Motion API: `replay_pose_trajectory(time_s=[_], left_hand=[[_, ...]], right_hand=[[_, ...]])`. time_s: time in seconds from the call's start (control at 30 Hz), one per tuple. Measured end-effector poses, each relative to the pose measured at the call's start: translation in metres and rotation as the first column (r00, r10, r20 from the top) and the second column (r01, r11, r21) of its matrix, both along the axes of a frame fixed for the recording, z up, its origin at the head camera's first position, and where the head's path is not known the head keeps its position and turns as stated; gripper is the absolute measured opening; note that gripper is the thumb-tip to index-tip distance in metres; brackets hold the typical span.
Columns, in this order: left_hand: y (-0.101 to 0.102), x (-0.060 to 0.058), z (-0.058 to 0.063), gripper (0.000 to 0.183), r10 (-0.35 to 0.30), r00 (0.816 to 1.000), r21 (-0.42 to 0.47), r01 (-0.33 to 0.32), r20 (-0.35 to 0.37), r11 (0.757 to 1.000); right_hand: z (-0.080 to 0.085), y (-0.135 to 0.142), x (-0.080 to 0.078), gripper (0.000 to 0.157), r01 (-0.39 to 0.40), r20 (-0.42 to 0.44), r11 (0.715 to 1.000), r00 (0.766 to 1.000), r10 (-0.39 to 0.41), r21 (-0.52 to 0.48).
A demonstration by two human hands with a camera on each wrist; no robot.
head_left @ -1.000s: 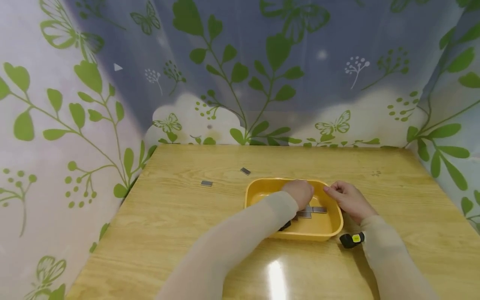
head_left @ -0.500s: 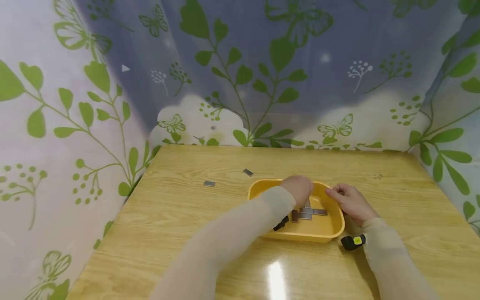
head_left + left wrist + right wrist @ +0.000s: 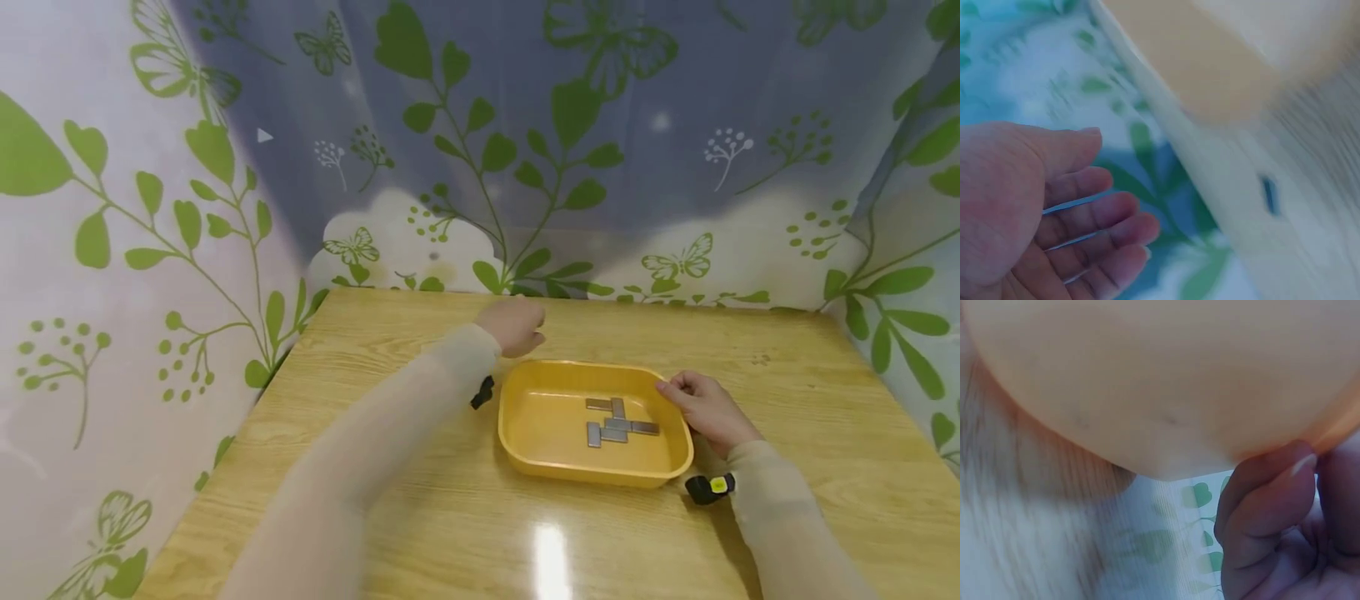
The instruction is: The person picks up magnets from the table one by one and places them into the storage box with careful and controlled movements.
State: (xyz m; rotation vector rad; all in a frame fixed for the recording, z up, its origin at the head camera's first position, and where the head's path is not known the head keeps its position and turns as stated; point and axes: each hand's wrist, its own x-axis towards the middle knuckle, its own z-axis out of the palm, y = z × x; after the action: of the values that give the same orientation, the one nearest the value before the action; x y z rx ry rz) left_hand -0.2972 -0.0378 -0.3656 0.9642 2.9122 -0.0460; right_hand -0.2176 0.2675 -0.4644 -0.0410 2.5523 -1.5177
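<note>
A yellow plastic tray point(image 3: 555, 450) stands on the table with several small grey rectangular tiles point(image 3: 615, 425) lying flat on its floor. My left hand point(image 3: 513, 325) is over the table just behind the tray's back left corner. In the left wrist view its fingers point(image 3: 1125, 206) are loosely bent and hold nothing; a small dark tile point(image 3: 1269, 195) lies on the table ahead of them. My right hand point(image 3: 708, 408) pinches the tray's right rim between thumb and fingers, as the right wrist view also shows, with the tray wall point(image 3: 1166, 394) above the fingers.
The wooden table point(image 3: 420, 517) reaches back to a curtain point(image 3: 480, 167) printed with leaves and butterflies, which also hangs at both sides. Black straps point(image 3: 708, 489) with wrist cameras sit below each hand.
My left hand has come out of the tray and moved left and back, uncovering the tiles inside. It and its arm now hide the two loose tiles on the table. The right hand stays on the rim.
</note>
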Motion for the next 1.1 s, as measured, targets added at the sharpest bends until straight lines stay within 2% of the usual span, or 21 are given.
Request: replay_pose_trajectory(time_s=[0.1, 0.2, 0.33, 0.43, 0.57, 0.7, 0.9, 1.1], left_hand=[[-0.024, -0.017, -0.011, 0.026, 0.054, 0.999, 0.000, -0.054, -0.008, 0.999], [-0.042, -0.029, -0.027, 0.035, 0.118, 0.993, -0.018, -0.118, -0.005, 0.993], [-0.054, -0.038, -0.050, 0.052, 0.208, 0.978, -0.012, -0.208, 0.011, 0.978], [-0.057, -0.043, -0.066, 0.064, 0.253, 0.966, 0.021, -0.254, 0.050, 0.967], [-0.058, -0.049, -0.086, 0.069, 0.218, 0.973, 0.041, -0.221, 0.070, 0.974], [-0.056, -0.048, -0.100, 0.079, 0.148, 0.986, -0.009, -0.148, 0.075, 0.989], [-0.053, -0.044, -0.108, 0.073, 0.103, 0.993, -0.094, -0.096, 0.066, 0.991], [-0.050, -0.041, -0.114, 0.069, 0.088, 0.995, -0.065, -0.085, 0.041, 0.994]], right_hand=[[-0.001, 0.001, 0.000, 0.046, 0.003, -0.001, 1.000, 1.000, -0.003, 0.005], [-0.004, 0.003, 0.000, 0.047, 0.008, 0.001, 1.000, 1.000, -0.008, 0.017], [-0.005, 0.004, 0.000, 0.047, 0.015, 0.009, 1.000, 1.000, -0.015, 0.013], [-0.005, 0.002, 0.001, 0.047, 0.015, 0.013, 1.000, 1.000, -0.015, 0.004], [-0.003, 0.000, 0.001, 0.048, 0.017, 0.013, 1.000, 1.000, -0.017, 0.002], [-0.005, 0.000, 0.000, 0.047, 0.015, 0.024, 1.000, 1.000, -0.014, -0.012], [-0.005, 0.001, -0.003, 0.047, 0.005, 0.017, 1.000, 1.000, -0.005, -0.031], [-0.003, 0.001, -0.002, 0.048, -0.001, 0.022, 1.000, 1.000, 0.001, -0.003]])
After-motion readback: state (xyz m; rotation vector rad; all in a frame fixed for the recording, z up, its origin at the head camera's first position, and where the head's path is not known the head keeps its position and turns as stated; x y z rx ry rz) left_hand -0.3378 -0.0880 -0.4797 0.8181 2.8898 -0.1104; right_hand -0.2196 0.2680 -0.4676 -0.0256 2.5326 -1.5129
